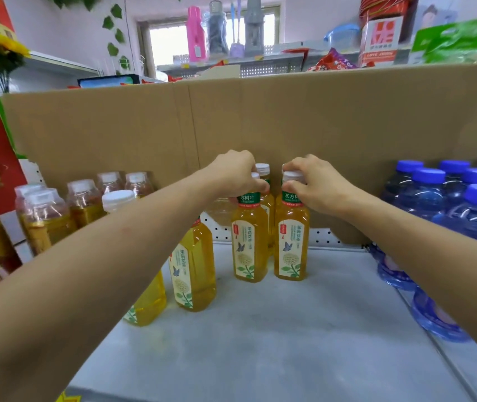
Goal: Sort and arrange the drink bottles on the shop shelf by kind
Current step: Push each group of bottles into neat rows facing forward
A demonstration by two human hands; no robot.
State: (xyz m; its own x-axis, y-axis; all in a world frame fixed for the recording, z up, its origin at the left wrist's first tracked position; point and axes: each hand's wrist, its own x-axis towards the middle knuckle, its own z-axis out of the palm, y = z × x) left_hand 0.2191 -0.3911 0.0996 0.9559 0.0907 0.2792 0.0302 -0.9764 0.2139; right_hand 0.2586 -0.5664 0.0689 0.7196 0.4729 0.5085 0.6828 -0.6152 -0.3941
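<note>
Head cam, centre of frame: the left hand (236, 174) has its fingers curled round the cap and neck of the left-side tea bottle (249, 248). The right hand (317, 185) pinches the white cap of the right-side tea bottle (291, 245) the same way. Both bottles are upright, just beside each other on the grey shelf (260, 338), close to the cardboard backing (347, 126). Another white cap (263, 168) pokes up behind them, so there's a back row going.

My read: this is the bit where the yellow teas get squared up into their own block, roughly midway through the job. Lower left of centre a stray tea bottle (192, 271) stands apart from the pair, with another half under the left forearm. So the next move is probably letting go once these two sit snug, then pulling the strays over without knocking the back row.

Far left there's a bunch of amber bottles (45, 221), far right a cluster of blue-capped water bottles (463, 204), both looking grouped already.

Can't tell if the held pair is fully resting or lifted a hair, or how many sit behind. The amber labels are blurred, and the water bottles get cut off at the right edge.
</note>
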